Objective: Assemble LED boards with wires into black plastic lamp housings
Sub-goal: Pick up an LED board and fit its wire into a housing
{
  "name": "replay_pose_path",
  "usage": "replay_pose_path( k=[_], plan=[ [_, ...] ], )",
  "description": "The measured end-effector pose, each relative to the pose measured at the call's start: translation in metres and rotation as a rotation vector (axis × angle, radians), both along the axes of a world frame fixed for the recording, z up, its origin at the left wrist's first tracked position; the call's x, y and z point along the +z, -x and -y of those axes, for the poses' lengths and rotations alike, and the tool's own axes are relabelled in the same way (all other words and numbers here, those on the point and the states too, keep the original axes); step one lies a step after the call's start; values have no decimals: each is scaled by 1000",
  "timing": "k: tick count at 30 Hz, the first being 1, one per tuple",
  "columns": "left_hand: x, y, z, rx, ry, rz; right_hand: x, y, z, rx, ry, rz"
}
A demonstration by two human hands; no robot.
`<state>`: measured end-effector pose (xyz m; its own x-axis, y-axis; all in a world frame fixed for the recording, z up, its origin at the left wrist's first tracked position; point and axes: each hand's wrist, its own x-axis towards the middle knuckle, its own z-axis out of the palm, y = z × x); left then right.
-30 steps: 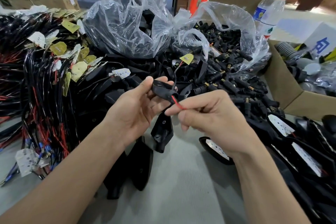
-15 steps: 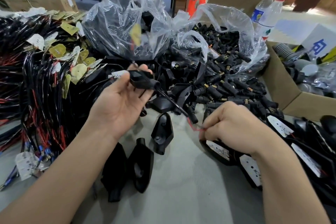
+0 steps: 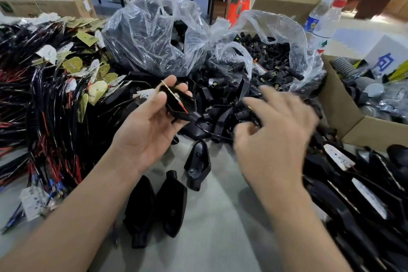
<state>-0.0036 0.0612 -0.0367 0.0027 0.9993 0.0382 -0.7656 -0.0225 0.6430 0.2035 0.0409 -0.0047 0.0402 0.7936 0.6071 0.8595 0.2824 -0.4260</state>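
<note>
Bundles of wired LED boards (image 3: pixel 44 117) lie heaped at the left of the desk (image 3: pixel 220 238), within easy reach as stock. Just right of them the left hand (image 3: pixel 145 137) grips a black lamp housing (image 3: pixel 178 106) between thumb and fingers (image 3: pixel 183 89), hollow side turned up so the LED board (image 3: pixel 170 91) and red wire (image 3: pixel 182 107) show. Further right the right hand (image 3: pixel 276 139), blurred, hovers with loose, spread fingers over the heap of black plastic parts (image 3: pixel 220 104), seemingly empty and probably after the next piece
</note>
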Motion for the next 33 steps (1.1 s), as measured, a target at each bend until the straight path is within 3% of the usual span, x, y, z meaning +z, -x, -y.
replay_pose_path(
  k=[3,5,9,15,22,33],
  plan=[
    [-3,-8,-1,-30,-58,-74,-10,32,16,341,285,-154],
    [-5,-9,0,-54,-97,-117,-20,41,18,361,413,-226],
    [-9,-7,-1,-74,-124,-157,-24,29,4,284,480,-338],
    [-12,-11,-4,-7,-77,-209,-26,15,-7,247,427,-371],
    [-8,-9,-1,-53,-76,-230,-25,12,-8,369,407,-543],
    [-12,-12,-1,-89,-33,-260,-22,14,-7,229,305,-510]
  ],
)
